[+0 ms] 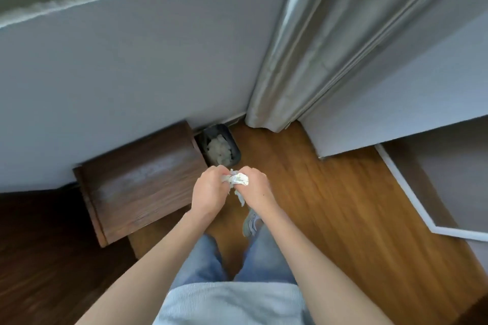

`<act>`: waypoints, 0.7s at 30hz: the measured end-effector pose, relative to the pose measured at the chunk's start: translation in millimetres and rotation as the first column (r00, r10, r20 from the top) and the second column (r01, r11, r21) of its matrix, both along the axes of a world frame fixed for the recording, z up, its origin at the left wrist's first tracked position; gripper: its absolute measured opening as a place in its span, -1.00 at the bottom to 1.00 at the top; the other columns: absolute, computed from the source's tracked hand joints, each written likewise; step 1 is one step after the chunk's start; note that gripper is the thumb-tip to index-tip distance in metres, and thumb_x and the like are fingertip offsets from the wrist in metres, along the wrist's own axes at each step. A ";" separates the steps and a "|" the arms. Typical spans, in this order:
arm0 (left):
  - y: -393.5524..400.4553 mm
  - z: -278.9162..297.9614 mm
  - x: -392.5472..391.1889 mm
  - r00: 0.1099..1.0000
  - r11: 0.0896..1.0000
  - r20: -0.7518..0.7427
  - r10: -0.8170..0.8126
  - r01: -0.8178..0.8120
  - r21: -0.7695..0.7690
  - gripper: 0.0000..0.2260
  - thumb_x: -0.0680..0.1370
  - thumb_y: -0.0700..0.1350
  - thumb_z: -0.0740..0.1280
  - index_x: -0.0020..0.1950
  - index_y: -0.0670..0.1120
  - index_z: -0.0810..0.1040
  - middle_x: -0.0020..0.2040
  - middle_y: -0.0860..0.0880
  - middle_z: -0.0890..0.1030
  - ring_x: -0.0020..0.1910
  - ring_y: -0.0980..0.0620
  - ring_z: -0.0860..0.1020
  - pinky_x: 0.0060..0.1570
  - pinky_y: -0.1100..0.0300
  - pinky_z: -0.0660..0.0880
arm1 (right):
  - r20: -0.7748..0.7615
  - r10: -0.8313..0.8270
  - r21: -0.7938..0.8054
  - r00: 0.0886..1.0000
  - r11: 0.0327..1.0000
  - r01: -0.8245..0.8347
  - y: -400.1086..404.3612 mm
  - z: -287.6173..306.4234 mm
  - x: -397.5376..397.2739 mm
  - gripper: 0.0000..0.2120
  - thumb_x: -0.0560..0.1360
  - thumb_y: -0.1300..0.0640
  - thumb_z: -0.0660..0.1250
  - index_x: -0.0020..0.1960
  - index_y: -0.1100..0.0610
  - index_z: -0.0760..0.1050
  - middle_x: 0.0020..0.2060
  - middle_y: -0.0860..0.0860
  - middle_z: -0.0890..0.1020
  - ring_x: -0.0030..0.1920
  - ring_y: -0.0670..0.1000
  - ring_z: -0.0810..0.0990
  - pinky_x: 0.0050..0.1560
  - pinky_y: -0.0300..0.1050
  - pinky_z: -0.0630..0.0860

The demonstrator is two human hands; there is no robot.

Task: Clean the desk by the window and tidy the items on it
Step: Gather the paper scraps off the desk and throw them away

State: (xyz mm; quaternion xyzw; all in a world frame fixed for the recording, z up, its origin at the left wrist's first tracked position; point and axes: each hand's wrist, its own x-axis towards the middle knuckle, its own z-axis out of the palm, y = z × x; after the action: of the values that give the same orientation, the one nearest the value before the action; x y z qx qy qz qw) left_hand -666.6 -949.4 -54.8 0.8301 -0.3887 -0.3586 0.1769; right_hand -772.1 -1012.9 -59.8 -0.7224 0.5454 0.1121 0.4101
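Left of the left hand (210, 191) stands one dark wooden desk corner (137, 182), its top showing pale smears. That hand's fingers are curled round one crumpled white tissue wad (236, 179). The right hand (254, 187), touching the same wad from the other side, pinches it likewise, so both hands are clamped on it, with a loose tail hanging below. Beyond the hands, against the wall, sits one dark waste bin (232, 144), already holding pale crumpled waste. Right of the right hand hangs one grey curtain (303, 60). Risk, as judged: the wad is held short of the bin opening, so a release from here would likely drop it on the wooden floor (330, 206); the tail could tear off.
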 end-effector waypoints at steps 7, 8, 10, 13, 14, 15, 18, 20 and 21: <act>-67.9 -126.8 6.6 0.972 0.963 -0.033 0.233 -0.226 0.147 -0.77 0.50 -0.26 0.22 0.06 -0.09 0.59 0.02 -0.05 0.61 -0.01 -0.07 0.53 -0.13 0.14 0.40 | 0.005 0.014 0.084 1.000 0.996 -0.014 -73.6 -126.7 13.2 -0.81 0.55 0.09 0.30 0.13 0.11 0.53 0.03 0.08 0.57 0.00 0.12 0.56 -0.10 -0.04 0.50; -75.5 -150.8 9.8 0.969 0.959 -0.027 0.246 -0.239 0.153 -0.76 0.50 -0.26 0.22 0.09 -0.10 0.59 0.04 -0.07 0.61 0.01 -0.09 0.54 -0.10 0.12 0.43 | 0.015 0.011 0.080 1.000 0.997 -0.012 -80.6 -151.2 17.2 -0.81 0.54 0.11 0.31 0.14 0.11 0.53 0.05 0.08 0.57 0.02 0.12 0.56 -0.07 -0.04 0.51; -87.3 -200.2 15.8 0.971 0.960 -0.017 0.240 -0.235 0.154 -0.76 0.51 -0.27 0.25 0.12 -0.13 0.59 0.06 -0.12 0.61 0.03 -0.14 0.56 -0.04 0.05 0.49 | 0.017 0.026 0.063 1.000 0.998 -0.027 -91.3 -202.4 23.3 -0.77 0.53 0.15 0.34 0.18 0.10 0.52 0.09 0.08 0.57 0.05 0.12 0.56 -0.05 -0.09 0.47; -101.5 -272.3 28.0 0.974 0.965 -0.012 0.226 -0.223 0.138 -0.77 0.52 -0.26 0.27 0.15 -0.15 0.56 0.08 -0.17 0.60 0.07 -0.19 0.55 0.02 -0.01 0.51 | 0.016 0.005 0.055 1.000 0.998 -0.006 -105.5 -278.7 33.0 -0.71 0.52 0.15 0.35 0.23 0.12 0.49 0.12 0.08 0.57 0.06 0.11 0.56 -0.04 -0.11 0.49; -104.7 -292.4 32.6 0.975 0.967 -0.013 0.222 -0.218 0.135 -0.76 0.52 -0.27 0.28 0.18 -0.16 0.54 0.10 -0.19 0.60 0.09 -0.20 0.55 0.05 0.00 0.51 | 0.014 -0.012 0.065 1.000 0.998 0.011 -107.5 -301.5 36.6 -0.68 0.52 0.13 0.36 0.26 0.12 0.48 0.12 0.09 0.56 0.08 0.12 0.56 0.00 -0.07 0.51; -106.4 -308.9 36.6 0.977 0.968 -0.020 0.211 -0.206 0.142 -0.73 0.53 -0.27 0.29 0.23 -0.18 0.51 0.14 -0.20 0.58 0.14 -0.21 0.53 0.08 0.01 0.47 | 0.016 -0.022 0.090 1.000 0.996 0.021 -107.8 -321.8 40.1 -0.63 0.51 0.12 0.38 0.29 0.12 0.46 0.14 0.10 0.55 0.10 0.13 0.55 0.04 -0.04 0.52; -104.2 -338.1 43.4 0.988 0.971 -0.048 0.144 -0.132 0.197 -0.57 0.55 -0.21 0.32 0.42 -0.17 0.38 0.35 -0.20 0.45 0.34 -0.17 0.41 0.27 0.05 0.36 | 0.023 -0.002 0.216 1.000 0.976 -0.003 -107.8 -358.4 47.1 -0.46 0.45 0.09 0.45 0.38 0.12 0.38 0.23 0.15 0.47 0.21 0.18 0.50 0.20 0.03 0.48; -99.9 -338.4 43.0 0.989 0.969 -0.068 0.130 -0.112 0.221 -0.53 0.55 -0.19 0.32 0.45 -0.16 0.34 0.40 -0.20 0.40 0.39 -0.16 0.36 0.32 0.07 0.32 | 0.014 0.011 0.253 1.000 0.967 -0.014 -108.6 -359.9 46.0 -0.39 0.45 0.10 0.44 0.44 0.12 0.31 0.30 0.16 0.41 0.28 0.18 0.44 0.29 0.03 0.41; -97.0 -333.9 41.8 0.989 0.970 -0.077 0.125 -0.106 0.218 -0.54 0.55 -0.20 0.32 0.45 -0.16 0.35 0.40 -0.21 0.40 0.38 -0.16 0.37 0.32 0.08 0.32 | 0.011 0.010 0.250 1.000 0.968 -0.013 -108.5 -354.7 44.0 -0.39 0.47 0.10 0.42 0.46 0.11 0.29 0.32 0.16 0.40 0.30 0.17 0.42 0.31 0.03 0.40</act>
State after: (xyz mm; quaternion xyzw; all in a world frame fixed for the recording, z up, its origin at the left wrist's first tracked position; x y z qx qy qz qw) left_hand -624.8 -1046.4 -388.6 0.8486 -0.2906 -0.4242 0.1247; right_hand -728.1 -1121.4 -414.5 -0.6686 0.5208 0.1791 0.4997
